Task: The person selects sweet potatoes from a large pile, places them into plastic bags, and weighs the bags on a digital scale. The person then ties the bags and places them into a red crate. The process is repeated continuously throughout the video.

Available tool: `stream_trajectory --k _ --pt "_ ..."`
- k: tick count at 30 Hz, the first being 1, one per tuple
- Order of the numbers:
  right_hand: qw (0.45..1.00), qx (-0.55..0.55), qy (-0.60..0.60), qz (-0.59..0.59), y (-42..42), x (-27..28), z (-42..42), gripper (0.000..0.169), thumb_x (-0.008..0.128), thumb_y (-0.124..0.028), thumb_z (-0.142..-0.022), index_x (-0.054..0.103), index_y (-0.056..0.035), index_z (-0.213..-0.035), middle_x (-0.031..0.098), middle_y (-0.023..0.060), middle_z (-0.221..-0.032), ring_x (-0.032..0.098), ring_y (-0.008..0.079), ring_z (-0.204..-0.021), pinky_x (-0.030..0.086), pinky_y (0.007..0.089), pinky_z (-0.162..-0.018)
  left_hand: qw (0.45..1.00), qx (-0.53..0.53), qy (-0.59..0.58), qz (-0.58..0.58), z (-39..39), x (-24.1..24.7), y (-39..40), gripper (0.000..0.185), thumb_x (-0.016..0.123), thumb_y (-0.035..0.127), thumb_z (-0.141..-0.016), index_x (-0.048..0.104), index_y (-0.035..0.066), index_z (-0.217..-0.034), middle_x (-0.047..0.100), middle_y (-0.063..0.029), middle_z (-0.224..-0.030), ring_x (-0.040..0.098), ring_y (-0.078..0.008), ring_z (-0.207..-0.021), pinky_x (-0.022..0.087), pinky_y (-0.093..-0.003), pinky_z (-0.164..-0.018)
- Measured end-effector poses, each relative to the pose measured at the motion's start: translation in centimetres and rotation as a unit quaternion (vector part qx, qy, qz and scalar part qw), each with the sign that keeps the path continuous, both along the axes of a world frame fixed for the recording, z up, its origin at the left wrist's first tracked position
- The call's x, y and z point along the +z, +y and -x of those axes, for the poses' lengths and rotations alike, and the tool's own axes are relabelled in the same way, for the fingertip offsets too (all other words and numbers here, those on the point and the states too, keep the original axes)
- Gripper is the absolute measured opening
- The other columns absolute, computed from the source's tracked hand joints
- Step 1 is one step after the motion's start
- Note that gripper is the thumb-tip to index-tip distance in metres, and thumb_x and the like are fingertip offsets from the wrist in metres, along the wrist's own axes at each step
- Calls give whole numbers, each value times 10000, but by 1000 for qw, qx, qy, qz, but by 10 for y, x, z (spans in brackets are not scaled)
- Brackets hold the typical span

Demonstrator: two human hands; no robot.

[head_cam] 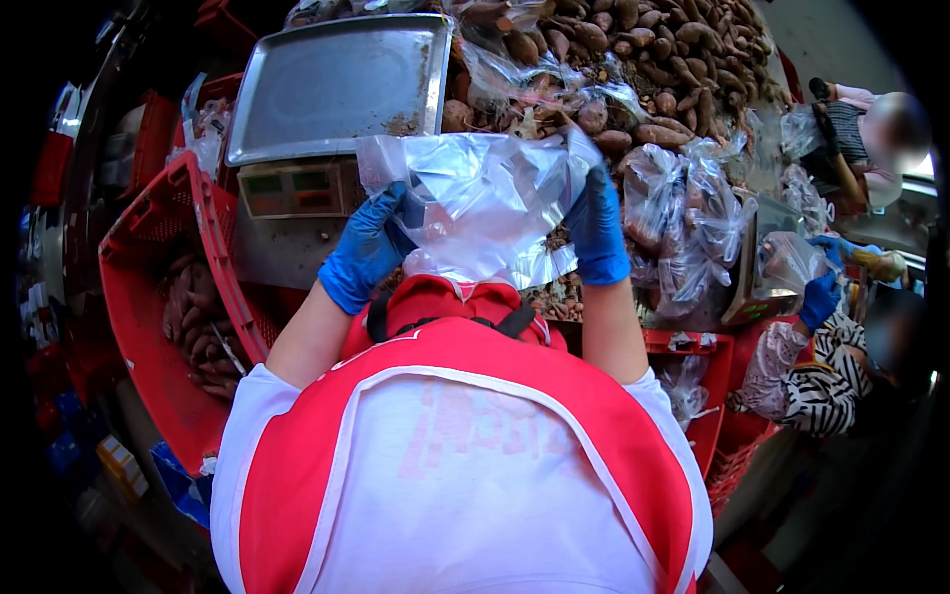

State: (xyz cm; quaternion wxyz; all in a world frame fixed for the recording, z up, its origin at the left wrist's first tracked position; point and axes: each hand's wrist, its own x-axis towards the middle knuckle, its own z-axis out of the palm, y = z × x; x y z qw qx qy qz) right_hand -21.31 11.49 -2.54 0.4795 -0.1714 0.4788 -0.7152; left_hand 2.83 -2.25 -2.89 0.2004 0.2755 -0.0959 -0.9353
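Observation:
Both my hands wear blue gloves and hold a clear plastic bag [482,200] stretched between them in front of my chest. My left hand [369,241] grips the bag's left side, and my right hand [596,223] grips its right edge. The bag looks flat and wrinkled, with no produce visible in it. Just beyond it, loose sweet potatoes [683,67] are heaped across the table. A weighing scale with a steel pan [334,82] stands beyond my left hand; only some dirt lies on the pan. To the right of my right hand sit filled, knotted plastic bags [686,215].
A red plastic crate [215,245] at my left holds sweet potatoes [199,319]. Another red crate [716,401] with plastic bags stands at my right. Beyond it a co-worker in blue gloves [820,297] handles a bag at a second scale [772,256]. Another person [853,141] is farther back.

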Motion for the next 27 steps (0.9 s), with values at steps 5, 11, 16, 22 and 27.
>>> stream_trajectory --k 5,11,16,22,27 --pt "845 128 518 18 -9 28 -4 987 823 -224 -584 244 -57 -1366 357 111 -1334 338 232 -1245 283 355 -1028 996 -35 -44 67 5 3 -2 274 597 174 -838 577 29 -1070 618 -33 -817 581 -138 -754 487 -304 -761" --pt "939 178 290 -50 -14 38 -15 1076 814 -203 -598 126 -111 -1420 324 113 -1369 402 230 -1163 335 332 -976 990 -67 -25 122 11 27 -8 241 615 158 -829 603 24 -1028 624 0 -860 587 -88 -758 487 -248 -745" --pt "956 177 213 -96 -16 -15 -39 601 696 -140 -738 418 -75 -1266 521 83 -1166 503 152 -1018 407 293 -887 986 -91 -32 134 13 21 -11 189 601 127 -825 606 22 -982 639 -56 -881 618 -141 -800 509 -294 -758" --pt "889 59 -453 46 -6 -37 -16 369 550 -385 -858 590 -56 -1018 629 41 -953 594 165 -869 472 263 -793 979 -116 -66 155 14 29 -27 156 607 102 -813 610 45 -959 634 -41 -875 616 -130 -773 512 -266 -719" --pt "985 94 -134 -58 6 -14 -20 367 599 -316 -838 579 5 -1014 633 49 -940 594 136 -855 464 253 -784 966 -140 -97 197 12 24 -38 222 609 115 -820 591 33 -1025 631 -42 -886 608 -123 -763 504 -264 -714"
